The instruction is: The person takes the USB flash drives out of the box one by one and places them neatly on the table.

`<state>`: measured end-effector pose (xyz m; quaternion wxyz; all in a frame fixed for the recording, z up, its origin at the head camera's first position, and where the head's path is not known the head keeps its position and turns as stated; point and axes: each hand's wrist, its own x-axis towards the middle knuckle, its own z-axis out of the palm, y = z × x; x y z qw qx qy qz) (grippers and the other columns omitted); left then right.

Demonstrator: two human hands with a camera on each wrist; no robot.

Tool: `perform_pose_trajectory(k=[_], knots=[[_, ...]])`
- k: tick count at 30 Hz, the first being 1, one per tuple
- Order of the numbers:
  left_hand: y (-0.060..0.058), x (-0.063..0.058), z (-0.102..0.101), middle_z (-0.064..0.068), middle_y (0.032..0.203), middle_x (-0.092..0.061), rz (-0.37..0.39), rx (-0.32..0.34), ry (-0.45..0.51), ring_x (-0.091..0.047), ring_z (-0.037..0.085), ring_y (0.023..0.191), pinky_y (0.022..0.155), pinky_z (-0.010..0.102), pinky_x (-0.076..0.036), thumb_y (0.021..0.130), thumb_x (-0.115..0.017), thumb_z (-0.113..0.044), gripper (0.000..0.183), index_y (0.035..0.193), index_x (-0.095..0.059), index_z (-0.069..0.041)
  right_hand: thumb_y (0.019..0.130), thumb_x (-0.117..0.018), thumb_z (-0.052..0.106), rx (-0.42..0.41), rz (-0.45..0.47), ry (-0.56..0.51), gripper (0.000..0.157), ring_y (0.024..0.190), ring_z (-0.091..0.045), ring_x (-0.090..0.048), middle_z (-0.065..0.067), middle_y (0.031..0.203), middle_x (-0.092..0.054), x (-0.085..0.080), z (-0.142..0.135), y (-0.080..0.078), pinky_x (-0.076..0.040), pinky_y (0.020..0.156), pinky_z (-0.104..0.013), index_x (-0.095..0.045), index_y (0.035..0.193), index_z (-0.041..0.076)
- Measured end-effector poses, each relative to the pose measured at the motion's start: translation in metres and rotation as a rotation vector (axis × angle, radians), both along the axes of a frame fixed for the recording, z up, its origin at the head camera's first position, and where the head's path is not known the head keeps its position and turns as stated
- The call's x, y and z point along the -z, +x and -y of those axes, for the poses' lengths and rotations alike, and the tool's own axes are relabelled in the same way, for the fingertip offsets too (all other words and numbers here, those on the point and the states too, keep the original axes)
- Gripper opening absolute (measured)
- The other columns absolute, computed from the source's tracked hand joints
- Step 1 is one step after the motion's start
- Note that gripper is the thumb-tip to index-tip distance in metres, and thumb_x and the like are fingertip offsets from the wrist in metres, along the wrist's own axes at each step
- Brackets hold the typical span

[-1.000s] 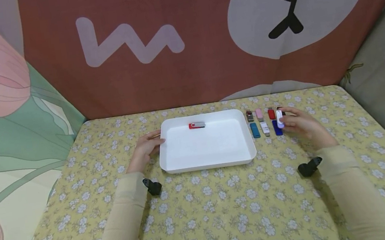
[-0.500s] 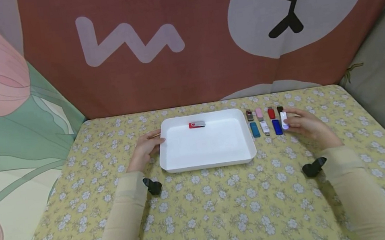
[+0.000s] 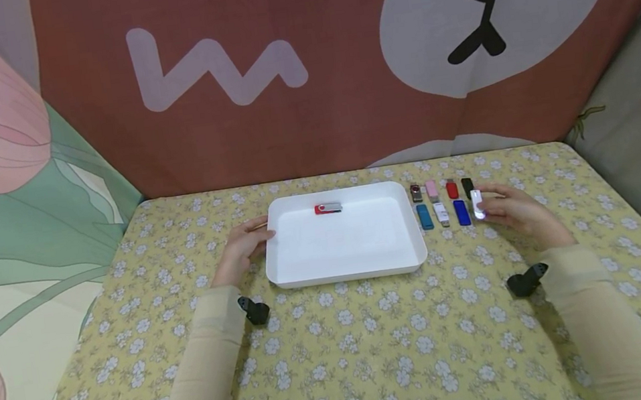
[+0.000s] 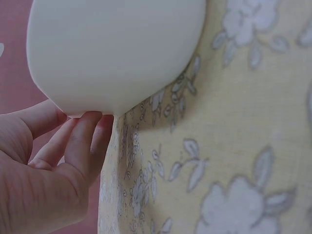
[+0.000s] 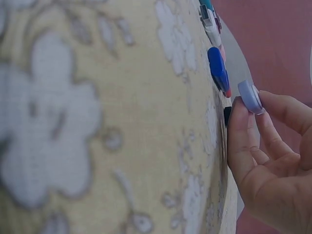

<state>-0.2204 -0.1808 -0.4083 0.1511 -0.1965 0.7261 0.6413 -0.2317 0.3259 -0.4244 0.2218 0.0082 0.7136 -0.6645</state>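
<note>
My left hand is at the left wall of a white rectangular tray; in the left wrist view its thumb and fingers grip the tray's edge. Inside the tray, near its back wall, lies a red and silver USB stick. My right hand pinches a white USB stick between thumb and fingers, just right of a blue USB stick. In the right wrist view the held stick shows a pale purple rounded end. A black USB stick lies behind it.
More USB sticks lie in two rows right of the tray: dark and silver, pink, red, teal and white. A flowered yellow cloth covers the table. A printed curtain hangs behind.
My right hand has drawn the white USB stick to the right and slightly nearer, from over the blue stick to beside it. My left hand and the tray have stayed put.
</note>
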Motion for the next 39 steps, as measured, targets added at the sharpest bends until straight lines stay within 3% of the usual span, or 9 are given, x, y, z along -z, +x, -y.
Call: perform_pose_trajectory(k=[4,13,21,28,39], knots=[[0.0006,-0.0005,-0.0006,0.01,0.147,-0.047,-0.001,0.002,-0.011,-0.051,0.026,0.129,0.105,0.035,-0.045,0.093,-0.058,-0.006,0.054,0.144,-0.044,-0.014,0.097,-0.05,0.008,0.005,0.018,-0.021,0.028,0.081,0.001,-0.063,0.013,0.087,-0.061,-0.0004,-0.0006,0.0004,-0.053,0.075,-0.015,-0.044,0.119,0.024],[0.0005,-0.0013,-0.0009,0.01,0.145,-0.048,-0.002,-0.005,-0.014,-0.053,0.026,0.128,0.103,0.033,-0.046,0.093,-0.058,-0.006,0.053,0.144,-0.045,-0.015,0.097,-0.052,0.011,-0.011,0.028,0.083,0.046,0.081,0.003,-0.062,0.015,0.087,-0.059,-0.0018,-0.0011,0.001,-0.053,0.076,-0.015,-0.032,0.139,0.012],[0.0013,0.0,-0.0006,0.01,0.146,-0.048,-0.012,0.013,-0.023,-0.052,0.027,0.128,0.104,0.035,-0.046,0.094,-0.058,-0.007,0.053,0.144,-0.044,-0.015,0.097,-0.053,0.014,-0.018,0.033,0.171,0.055,0.082,0.005,-0.06,0.018,0.087,-0.058,-0.001,-0.0036,-0.001,-0.053,0.076,-0.015,-0.026,0.145,0.007],[0.0014,0.0004,0.0,0.011,0.146,-0.047,-0.013,0.018,-0.018,-0.052,0.027,0.128,0.104,0.036,-0.045,0.094,-0.057,-0.007,0.053,0.145,-0.043,-0.014,0.098,-0.051,0.018,-0.044,0.024,0.235,0.068,0.084,0.007,-0.059,0.02,0.089,-0.055,-0.0025,-0.0075,0.0007,-0.052,0.078,-0.015,-0.013,0.151,-0.001],[0.0009,0.0005,0.0002,0.009,0.146,-0.048,-0.005,0.015,-0.031,-0.054,0.026,0.127,0.101,0.032,-0.048,0.094,-0.059,-0.009,0.053,0.144,-0.044,-0.016,0.1,-0.047,0.017,-0.072,0.004,0.278,0.067,0.085,0.007,-0.059,0.021,0.09,-0.057,-0.003,-0.0082,0.0009,-0.053,0.08,-0.016,-0.009,0.152,-0.004]])
